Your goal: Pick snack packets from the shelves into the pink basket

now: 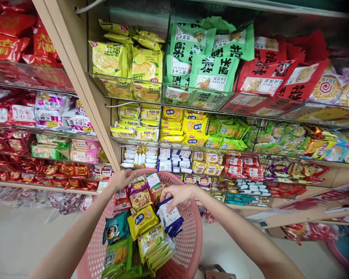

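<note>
One pink basket [196, 228] (cut off below) holds overlapping snack packets [143, 221].

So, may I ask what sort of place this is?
Probably a snack shop: divided shelving groups wrapped snacks by kind, such as yellow Fresh Lemon biscuits, and a pink perforated basket holds mixed packets.

Pink basket [192, 228]: mine, asst. pkts [143, 221] piled in.
Shelves [69, 54]: behind my basket, wrapped snacks [195, 124] in rows.
Floor [231, 236]: pale; clear bags [66, 202] L. of my basket.
</note>
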`<state>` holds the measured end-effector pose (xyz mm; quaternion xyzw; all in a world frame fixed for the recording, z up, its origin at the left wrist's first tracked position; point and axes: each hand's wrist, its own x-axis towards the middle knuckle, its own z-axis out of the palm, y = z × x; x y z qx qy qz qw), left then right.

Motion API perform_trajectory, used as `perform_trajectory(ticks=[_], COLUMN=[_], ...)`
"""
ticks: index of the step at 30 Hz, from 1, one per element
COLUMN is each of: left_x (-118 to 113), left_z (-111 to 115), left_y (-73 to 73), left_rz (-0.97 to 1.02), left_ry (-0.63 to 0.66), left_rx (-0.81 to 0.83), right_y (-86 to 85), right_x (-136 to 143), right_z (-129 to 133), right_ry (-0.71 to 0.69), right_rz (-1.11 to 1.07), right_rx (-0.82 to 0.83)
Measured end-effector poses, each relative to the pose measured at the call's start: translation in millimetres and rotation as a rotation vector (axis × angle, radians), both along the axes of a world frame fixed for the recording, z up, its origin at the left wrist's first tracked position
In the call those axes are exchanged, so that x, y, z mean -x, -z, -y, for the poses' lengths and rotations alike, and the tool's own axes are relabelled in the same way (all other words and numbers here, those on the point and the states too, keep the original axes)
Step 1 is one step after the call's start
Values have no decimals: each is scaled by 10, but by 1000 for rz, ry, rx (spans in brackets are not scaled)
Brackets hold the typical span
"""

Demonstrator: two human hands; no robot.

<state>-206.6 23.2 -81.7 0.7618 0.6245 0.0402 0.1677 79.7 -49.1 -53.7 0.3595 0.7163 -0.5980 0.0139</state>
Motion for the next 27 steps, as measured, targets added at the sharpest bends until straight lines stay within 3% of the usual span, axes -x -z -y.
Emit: perform_trajectory(ticks=[5, 10, 16, 20, 27], left_x=[-8, 6, 14, 15, 20], left_z=[7, 0, -4, 2, 9], left_y=[-32, -5, 10, 5, 6], left_rz=[-10, -3, -1, -2, 2], left_ry=[-6, 18, 9, 17, 16], left_rx=[16, -10, -4, -16, -35], right_y=[-114, -70, -59, -68, -82], right_x=[-39, 93, 243, 247, 217], right_z=[-19, -55, -33, 49, 189], right_ry=[39, 18, -50, -4, 63], right_rz=[17, 37, 104, 186, 221], right_rx=[-39, 15, -238, -437, -561])
